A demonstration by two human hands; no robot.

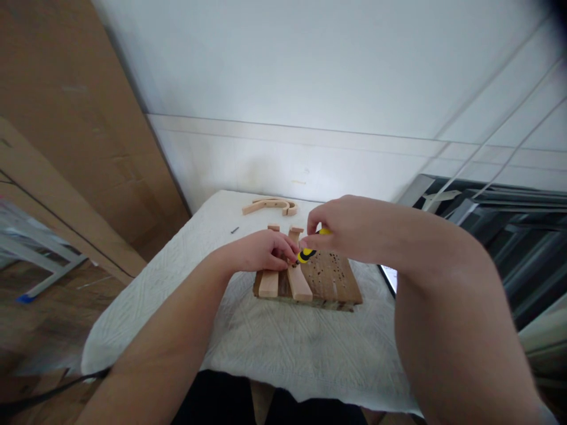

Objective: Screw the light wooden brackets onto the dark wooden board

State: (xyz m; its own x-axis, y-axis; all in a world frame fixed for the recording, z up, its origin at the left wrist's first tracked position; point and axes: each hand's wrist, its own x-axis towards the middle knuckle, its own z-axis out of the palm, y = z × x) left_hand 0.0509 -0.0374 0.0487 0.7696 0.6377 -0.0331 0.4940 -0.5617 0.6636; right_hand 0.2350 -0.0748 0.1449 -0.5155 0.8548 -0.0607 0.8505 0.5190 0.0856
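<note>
My right hand [332, 221] is closed around a yellow and black screwdriver [306, 254], tilted with its lower end toward a pale wooden piece [300, 288]. Beside that end, my left hand [260, 250] has its fingers pinched together over the same piece; what lies between them is too small to make out. A second pale wooden piece [268, 285] lies to the left, partly under the left hand. Both pieces rest on a thick brown board [332, 276] pitted with many dark holes. The screwdriver's tip is mostly hidden by the fingers.
White textured cloth [177, 283] covers the table. Curved wooden pieces [271, 204] lie at the back, and a small dark screw [234, 230] lies left of the board. A white wall stands behind, cardboard [88, 118] at left, grey frames [509, 218] at right.
</note>
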